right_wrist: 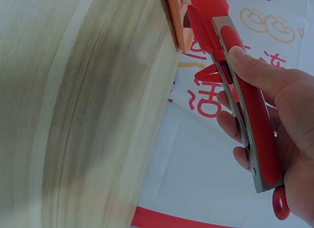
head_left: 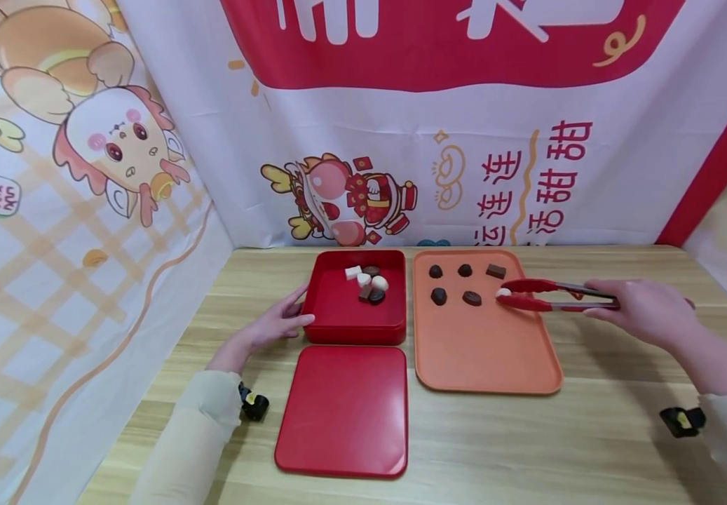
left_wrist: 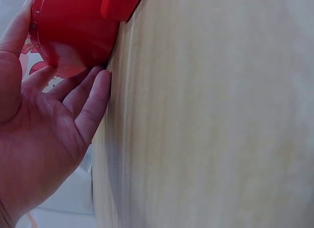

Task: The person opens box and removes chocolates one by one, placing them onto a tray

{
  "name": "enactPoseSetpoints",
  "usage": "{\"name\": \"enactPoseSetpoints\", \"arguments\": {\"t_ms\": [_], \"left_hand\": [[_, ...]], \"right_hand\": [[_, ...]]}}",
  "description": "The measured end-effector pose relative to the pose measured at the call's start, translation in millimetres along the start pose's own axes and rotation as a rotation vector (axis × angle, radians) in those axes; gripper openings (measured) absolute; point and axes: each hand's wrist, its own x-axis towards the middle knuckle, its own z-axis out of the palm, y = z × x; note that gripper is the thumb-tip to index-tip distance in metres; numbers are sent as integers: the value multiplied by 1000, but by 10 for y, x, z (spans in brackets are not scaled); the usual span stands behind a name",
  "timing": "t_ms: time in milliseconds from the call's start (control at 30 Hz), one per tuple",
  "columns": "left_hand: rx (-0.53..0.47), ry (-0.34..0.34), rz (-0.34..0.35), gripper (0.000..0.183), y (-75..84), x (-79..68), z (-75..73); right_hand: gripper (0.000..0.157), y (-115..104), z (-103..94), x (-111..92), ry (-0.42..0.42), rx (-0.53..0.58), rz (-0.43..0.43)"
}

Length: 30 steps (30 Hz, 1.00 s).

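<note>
- White chocolate [head_left: 503,292]: between the tips of the tongs [right_wrist: 251,110], at the tray [head_left: 486,354]; contact unclear.
- Right hand [head_left: 643,312]: clamped round the tongs, apparently placing; next calls for gentle loosening.
- Left hand [head_left: 277,319]: fingers apart, touching the box [head_left: 353,335].

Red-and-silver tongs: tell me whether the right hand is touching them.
Touching. The right wrist view shows the right hand gripping the red-and-silver tongs, its thumb on one side and its fingers curled round the other.
</note>
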Motion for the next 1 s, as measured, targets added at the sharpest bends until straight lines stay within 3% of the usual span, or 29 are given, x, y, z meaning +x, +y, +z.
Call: {"name": "enactPoseSetpoints", "arguments": {"t_ms": [400, 733, 1000], "left_hand": [[-9, 1, -3, 80, -14, -2, -4], [-12, 5, -17, 79, -41, 8, -18], [0, 16, -22, 79, -14, 9, -10]], "right_hand": [[39, 9, 48, -5, 10, 7, -15], [59, -28, 1, -15, -42, 70, 38], [67, -307, -179, 123, -39, 113, 33]]}}
